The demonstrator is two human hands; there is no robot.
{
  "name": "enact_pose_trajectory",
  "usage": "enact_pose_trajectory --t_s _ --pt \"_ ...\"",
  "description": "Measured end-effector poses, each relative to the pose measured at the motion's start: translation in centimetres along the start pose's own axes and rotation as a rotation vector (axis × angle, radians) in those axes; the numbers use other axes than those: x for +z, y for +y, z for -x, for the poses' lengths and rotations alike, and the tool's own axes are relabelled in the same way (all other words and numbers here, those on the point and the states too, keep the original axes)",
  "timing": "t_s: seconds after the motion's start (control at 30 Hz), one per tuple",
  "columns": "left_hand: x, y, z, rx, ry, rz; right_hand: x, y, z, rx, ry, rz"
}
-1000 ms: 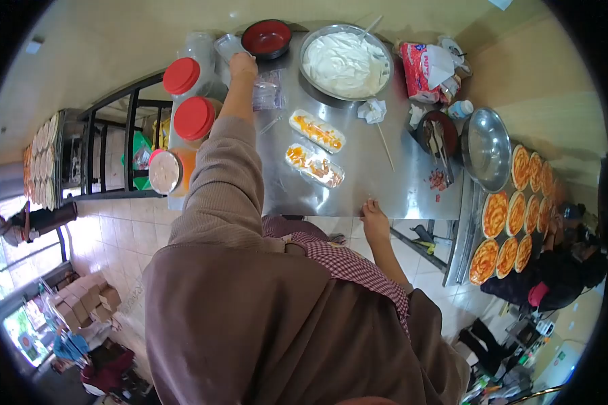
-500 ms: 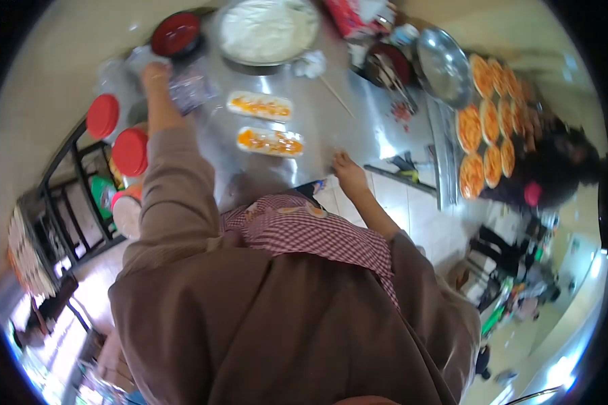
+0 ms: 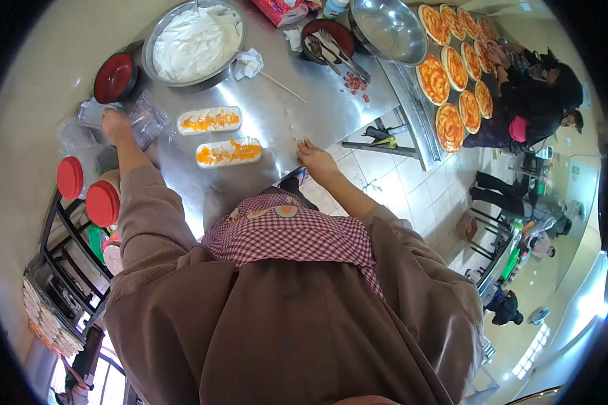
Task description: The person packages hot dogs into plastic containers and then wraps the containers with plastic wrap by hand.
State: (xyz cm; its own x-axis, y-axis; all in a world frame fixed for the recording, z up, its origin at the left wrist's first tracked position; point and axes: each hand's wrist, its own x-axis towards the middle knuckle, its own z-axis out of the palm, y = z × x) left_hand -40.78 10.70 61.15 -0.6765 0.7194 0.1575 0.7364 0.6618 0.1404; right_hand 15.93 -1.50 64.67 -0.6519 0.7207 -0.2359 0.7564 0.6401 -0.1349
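At the left end of the steel table (image 3: 277, 101), my left hand (image 3: 117, 126) is closed on the edge of a clear plastic container (image 3: 96, 112); its fingertips are partly hidden. Clear plastic packaging (image 3: 147, 120) lies beside that hand. My right hand (image 3: 317, 162) rests at the table's near edge, fingers loosely extended, holding nothing I can see. Between my hands sit two white oblong trays, the farther tray (image 3: 209, 121) and the nearer tray (image 3: 228, 154), both with orange pieces over a white filling. A large metal bowl (image 3: 196, 44) of white cream stands behind them.
Two red-lidded jars, one lid (image 3: 70, 177) farther out, stand at the left. A dark bowl (image 3: 116, 77), a stick (image 3: 282, 88), a bowl with tongs (image 3: 327, 42) and a steel bowl (image 3: 389, 30) lie around. Sauced pizza bases (image 3: 449, 127) and a person (image 3: 534, 101) are at right.
The view has shifted, so the table things appear farther left. My left hand remains by the clear plastic containers, and my right hand remains at the table's edge.
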Motion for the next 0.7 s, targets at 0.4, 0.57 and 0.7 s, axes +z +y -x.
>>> enact_pose_trajectory --t_s 0.4,0.57,0.7 --pt "0.0 -0.2 -0.2 -0.103 0.137 0.09 0.5 0.5 0.1 0.009 0.017 -0.172" --pt "-2.3 1.2 1.5 -0.18 0.382 0.233 0.8 0.8 0.0 -0.053 0.008 -0.17" --pt "-4.5 2.7 2.0 -0.277 0.619 0.487 0.7 1.1 0.0 -0.057 -0.023 -0.154"
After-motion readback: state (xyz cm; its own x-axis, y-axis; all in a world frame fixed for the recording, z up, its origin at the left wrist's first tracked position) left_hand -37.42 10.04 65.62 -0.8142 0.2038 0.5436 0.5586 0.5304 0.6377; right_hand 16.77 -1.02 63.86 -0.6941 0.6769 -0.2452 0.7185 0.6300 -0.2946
